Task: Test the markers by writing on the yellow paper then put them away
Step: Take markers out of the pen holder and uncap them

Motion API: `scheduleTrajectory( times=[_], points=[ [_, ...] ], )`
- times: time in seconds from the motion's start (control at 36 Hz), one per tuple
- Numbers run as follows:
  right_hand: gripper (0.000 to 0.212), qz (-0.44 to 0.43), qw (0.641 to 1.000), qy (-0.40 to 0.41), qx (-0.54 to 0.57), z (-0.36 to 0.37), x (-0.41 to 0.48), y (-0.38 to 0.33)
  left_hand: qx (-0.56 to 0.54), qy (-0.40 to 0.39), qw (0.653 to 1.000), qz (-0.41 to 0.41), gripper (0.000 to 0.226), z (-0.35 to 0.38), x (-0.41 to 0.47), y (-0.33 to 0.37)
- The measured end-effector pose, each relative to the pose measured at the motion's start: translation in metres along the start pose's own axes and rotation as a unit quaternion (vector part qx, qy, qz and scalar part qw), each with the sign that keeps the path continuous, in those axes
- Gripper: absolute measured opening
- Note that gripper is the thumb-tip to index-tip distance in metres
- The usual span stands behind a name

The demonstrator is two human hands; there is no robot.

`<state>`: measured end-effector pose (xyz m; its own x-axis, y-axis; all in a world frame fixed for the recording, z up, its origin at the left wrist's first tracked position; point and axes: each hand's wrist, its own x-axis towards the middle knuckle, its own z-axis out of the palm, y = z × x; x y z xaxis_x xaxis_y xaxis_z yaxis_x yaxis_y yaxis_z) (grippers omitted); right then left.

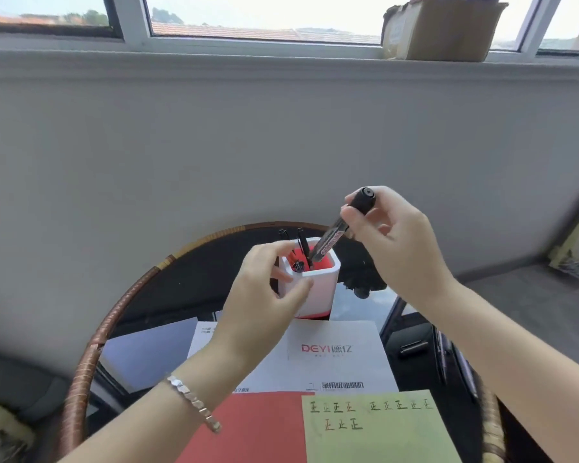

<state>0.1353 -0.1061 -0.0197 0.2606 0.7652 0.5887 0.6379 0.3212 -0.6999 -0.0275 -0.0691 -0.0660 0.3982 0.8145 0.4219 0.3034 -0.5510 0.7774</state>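
White, red-lined holder (pens inside) in left hand's grip; right hand pinching marker, end inside.

The yellow paper is cut off by the bottom edge.

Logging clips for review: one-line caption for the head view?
Right hand holds a black marker angled into the white pen holder, which the left hand grips; marked yellow paper lies nearby.

marker: black, red lettering | holder: white, red inside | paper: yellow, dark characters | sheet: red
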Motion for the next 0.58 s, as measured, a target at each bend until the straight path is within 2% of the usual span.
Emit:
scheduleTrajectory(
  times=[0.06,0.17,0.22,0.28,0.36,0.42,0.5,0.58],
  points=[
    [0.006,-0.010,0.999,-0.036,0.012,-0.008,-0.007,-0.007,-0.022,-0.006,1.000,0.012,0.037,0.007,0.003,0.010],
    [0.017,-0.020,0.995,-0.098,-0.021,-0.010,-0.026,-0.004,-0.074,-0.041,0.996,0.009,0.027,0.023,0.006,0.023],
    [0.013,-0.026,0.994,-0.105,-0.030,-0.010,-0.034,0.001,-0.076,-0.053,0.996,0.014,0.018,0.030,0.003,0.025],
    [0.018,-0.003,0.996,-0.093,-0.010,-0.012,-0.042,0.006,-0.074,-0.054,0.996,0.003,0.011,0.035,-0.002,0.024],
    [0.019,0.088,0.995,-0.039,-0.010,-0.015,-0.056,0.015,-0.104,-0.008,0.994,-0.044,0.013,0.038,-0.007,0.021],
    [0.017,0.189,0.981,-0.037,0.010,-0.016,-0.066,0.021,-0.202,0.020,0.976,-0.084,0.017,0.036,-0.009,0.023],
    [0.035,0.328,0.934,-0.080,0.114,-0.012,-0.080,0.030,-0.330,0.013,0.937,-0.112,0.015,0.033,-0.011,0.026],
    [0.032,0.369,0.893,-0.073,0.246,-0.008,-0.087,0.030,-0.415,-0.008,0.900,-0.137,0.009,0.033,-0.013,0.027]
  ],
)
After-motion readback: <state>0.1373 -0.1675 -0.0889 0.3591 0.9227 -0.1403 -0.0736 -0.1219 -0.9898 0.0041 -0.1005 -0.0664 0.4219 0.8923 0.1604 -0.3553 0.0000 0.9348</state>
